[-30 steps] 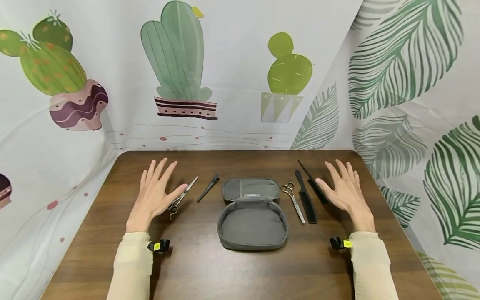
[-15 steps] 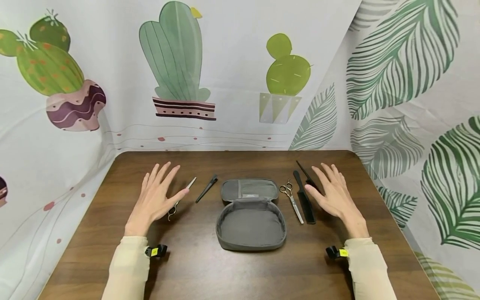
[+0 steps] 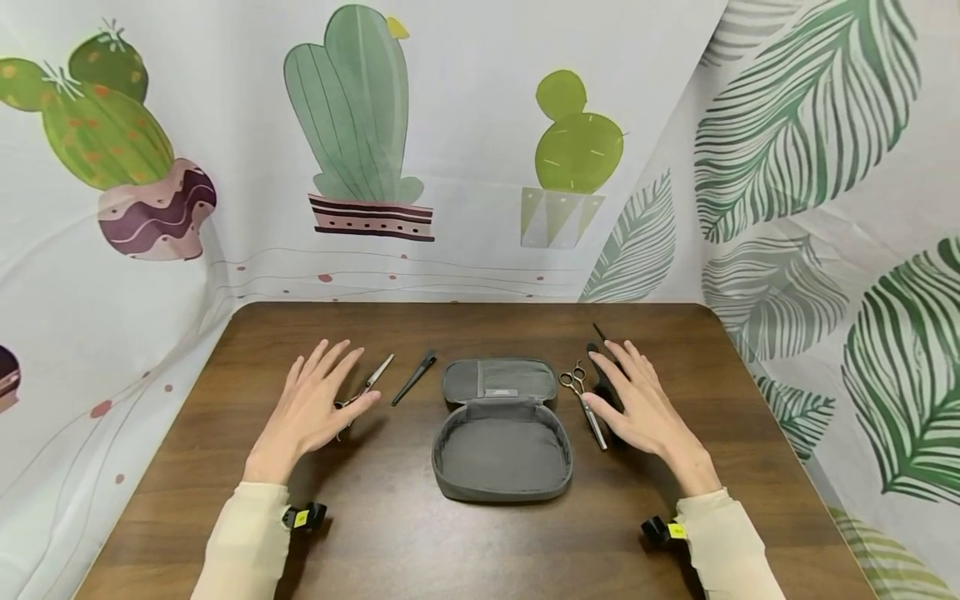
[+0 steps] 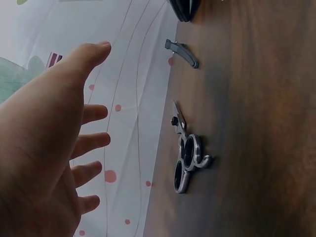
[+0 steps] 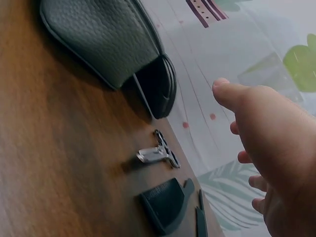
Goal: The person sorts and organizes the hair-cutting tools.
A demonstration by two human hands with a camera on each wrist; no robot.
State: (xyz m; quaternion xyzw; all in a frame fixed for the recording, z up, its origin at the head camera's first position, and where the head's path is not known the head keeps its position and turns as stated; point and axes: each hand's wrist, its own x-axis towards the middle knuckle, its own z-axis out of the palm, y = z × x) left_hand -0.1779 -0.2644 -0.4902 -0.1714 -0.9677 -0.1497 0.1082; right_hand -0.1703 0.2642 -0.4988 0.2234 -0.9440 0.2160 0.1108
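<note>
My left hand (image 3: 307,408) hovers, fingers spread, over the left part of the table, holding nothing. Beside its thumb lies a pair of silver hair scissors (image 3: 380,369), whose finger rings (image 4: 190,153) show in the left wrist view. A dark hair clip (image 3: 414,377) lies a little right of them. With fingers spread and nothing held, my right hand (image 3: 637,404) hovers over the black combs and hides most of them in the head view. The right wrist view shows the wide comb (image 5: 165,202). Thinning scissors (image 3: 594,422) lie just left of my right thumb.
In the middle of the brown wooden table (image 3: 480,550) stands a grey zip case (image 3: 502,493), its lid (image 3: 517,375) folded back, with nothing inside. A thin tail comb (image 3: 599,331) pokes out beyond my right fingertips. A printed cloth (image 3: 465,125) hangs behind the table.
My right hand has moved left and slightly nearer me, from beside the combs to over them. My left hand has drawn back a little. The tools and case have stayed in place.
</note>
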